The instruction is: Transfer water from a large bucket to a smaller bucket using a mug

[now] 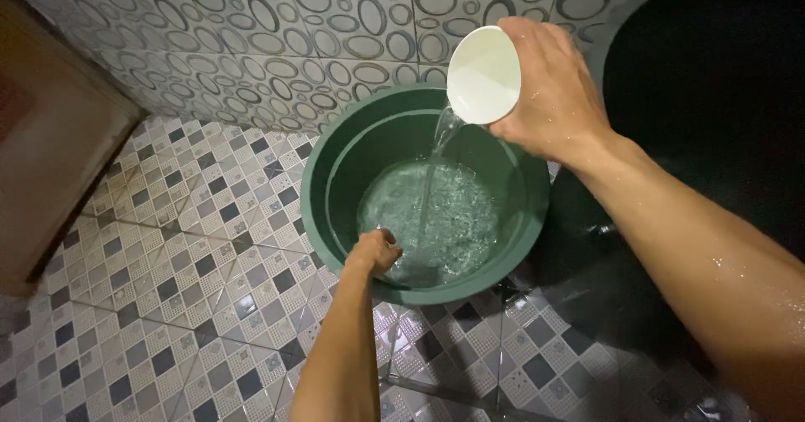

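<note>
Right hand [553, 95] clasps a tilted white bowl [483, 75], water streaming into the green basin [335, 149] on the checkered tile floor [168, 304]. Left hand [375, 250], fingers curled shut, dips into the water at the near rim. Patterned wall [251, 44] behind; large dark tub [713, 95] crowds the right side.

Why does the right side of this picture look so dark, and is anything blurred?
Head view: light falls mainly on the white bowl and right hand; the large black container swallows detail; falling water streaks; wet floor tiles glint; the edges bend.
</note>
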